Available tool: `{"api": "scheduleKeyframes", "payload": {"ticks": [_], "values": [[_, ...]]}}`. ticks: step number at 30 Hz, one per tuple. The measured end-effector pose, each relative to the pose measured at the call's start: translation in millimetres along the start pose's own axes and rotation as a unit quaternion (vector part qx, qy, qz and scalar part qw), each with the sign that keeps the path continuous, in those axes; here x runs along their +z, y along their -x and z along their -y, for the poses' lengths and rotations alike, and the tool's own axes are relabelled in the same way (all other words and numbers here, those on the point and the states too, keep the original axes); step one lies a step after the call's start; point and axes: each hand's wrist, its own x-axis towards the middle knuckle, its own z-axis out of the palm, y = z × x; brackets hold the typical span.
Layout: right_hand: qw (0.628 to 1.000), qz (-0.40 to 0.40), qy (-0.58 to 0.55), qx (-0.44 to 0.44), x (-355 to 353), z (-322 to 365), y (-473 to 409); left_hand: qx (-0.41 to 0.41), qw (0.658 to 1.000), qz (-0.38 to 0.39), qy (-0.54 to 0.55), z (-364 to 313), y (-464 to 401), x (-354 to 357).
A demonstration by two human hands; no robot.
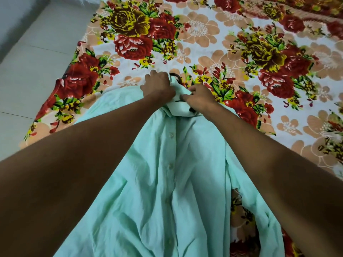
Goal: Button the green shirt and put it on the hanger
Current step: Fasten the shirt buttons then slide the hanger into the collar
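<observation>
Fingers of both the left hand point(157, 86) and right hand point(199, 98) pinch the collar point(179, 108) of the green shirt point(167, 182), apparently seating it around the hanger point(176, 77) hook just beyond that collar, on the floral bedspread point(259, 52).

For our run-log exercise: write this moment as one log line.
stage: collar on hanger | left hand: grips collar | right hand: pinches collar | green shirt: front buttoned | hanger: hook showing
</observation>
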Motion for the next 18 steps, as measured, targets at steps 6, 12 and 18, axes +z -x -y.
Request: {"api": "scheduleKeyframes", "payload": {"ticks": [6,12,18], "values": [[0.997,0.050,0.059,0.002,-3,10,2,0.008,0.962,-0.040,0.271,26,0,-19],[0.996,0.011,0.081,-0.038,-2,16,16,-0.021,0.924,-0.016,0.382,33,18,-32],[0.997,-0.032,-0.014,-0.062,3,13,33,0.073,0.983,-0.033,0.165,28,32,-31]]}}
